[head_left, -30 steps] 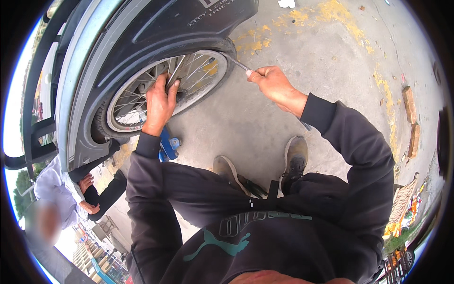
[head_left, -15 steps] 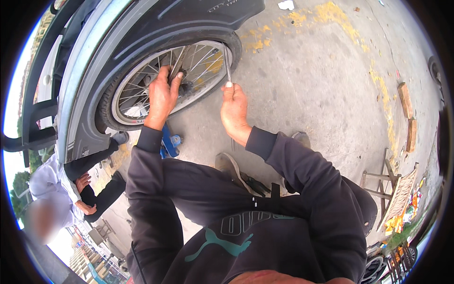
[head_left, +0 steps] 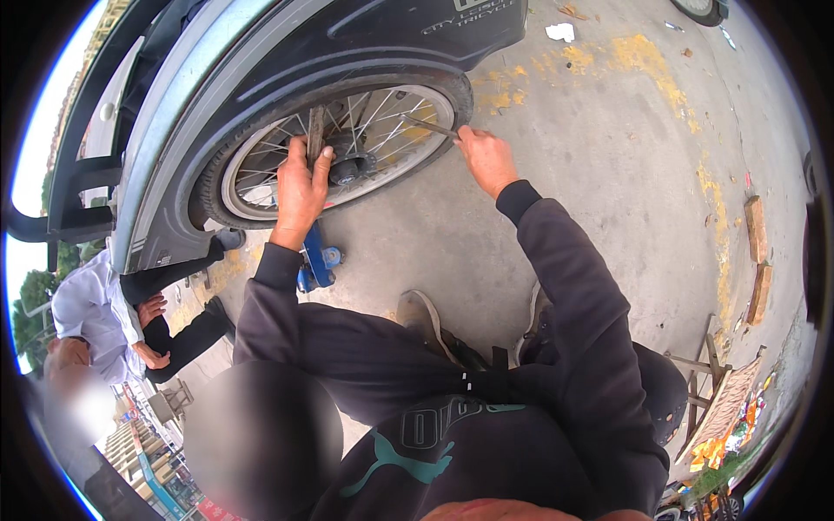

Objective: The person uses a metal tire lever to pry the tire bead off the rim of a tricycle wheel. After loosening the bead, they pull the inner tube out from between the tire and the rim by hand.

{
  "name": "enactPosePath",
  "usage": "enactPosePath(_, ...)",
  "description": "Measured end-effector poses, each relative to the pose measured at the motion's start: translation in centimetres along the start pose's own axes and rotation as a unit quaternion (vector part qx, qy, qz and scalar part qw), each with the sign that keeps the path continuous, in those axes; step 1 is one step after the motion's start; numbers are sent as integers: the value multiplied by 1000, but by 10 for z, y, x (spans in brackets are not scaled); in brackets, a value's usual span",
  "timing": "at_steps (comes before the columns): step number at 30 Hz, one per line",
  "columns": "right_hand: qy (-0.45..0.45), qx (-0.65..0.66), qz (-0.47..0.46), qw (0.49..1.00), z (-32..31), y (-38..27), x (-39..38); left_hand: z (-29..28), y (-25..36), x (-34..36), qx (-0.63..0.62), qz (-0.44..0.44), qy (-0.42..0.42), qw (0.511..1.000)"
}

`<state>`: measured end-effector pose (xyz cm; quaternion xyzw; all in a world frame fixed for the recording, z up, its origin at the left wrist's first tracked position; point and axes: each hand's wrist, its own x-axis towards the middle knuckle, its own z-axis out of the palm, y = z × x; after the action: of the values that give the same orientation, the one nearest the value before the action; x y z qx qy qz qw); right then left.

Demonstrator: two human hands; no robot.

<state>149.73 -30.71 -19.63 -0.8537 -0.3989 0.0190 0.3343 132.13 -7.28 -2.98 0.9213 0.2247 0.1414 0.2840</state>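
Observation:
A spoked wheel (head_left: 229,180) with a black tire sits under the dark grey fender (head_left: 261,52) of a tricycle. My left hand (head_left: 300,182) is closed around a flat metal bar (head_left: 315,122), which stands among the spokes near the hub. My right hand (head_left: 485,159) grips a slim metal lever (head_left: 421,122) at the wheel's right side, its far tip over the rim and spokes. The lever's other end is hidden by the hand and arm.
A blue jack (head_left: 323,260) stands below the wheel. A seated person (head_left: 95,304) in a white shirt and dark trousers is at left. Wooden blocks (head_left: 754,221) lie at right, near a wooden folding seat (head_left: 725,399). Another wheel (head_left: 695,10) shows at top right.
My right hand first moved left and down, then up and right with the lever, whose tip now reaches further over the spokes. The wheel and fender appear shifted rightward in view.

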Motion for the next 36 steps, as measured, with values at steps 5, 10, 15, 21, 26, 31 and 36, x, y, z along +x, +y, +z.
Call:
enactPosePath(5, -131, -8, -37, 991, -90, 31, 7, 3, -10, -8, 30, -26, 25, 999)
enactPosePath(10, -173, -1, -30, 984, -170, 31, 16, 14, -6, 1, 68, 13, 54, 996)
enactPosePath(15, -187, 165, 98, 963, -150, 26, -5, 16, -2, 3, 52, -28, 37, 998)
enactPosePath(21, -152, 251, 191, 937, -122, 1, -38, 20, -3, 5, 69, -19, 38, 997)
enactPosePath(26, -120, 247, 207, 939, -114, 2, -48, 25, 1, 8, 104, -14, 35, 994)
enactPosePath(31, -146, 220, 201, 943, -113, 11, -35, 22, -8, 8, 81, -18, 45, 995)
enactPosePath(36, -152, 76, 50, 984, -128, 48, 5, 22, -5, 13, 77, -32, 33, 996)
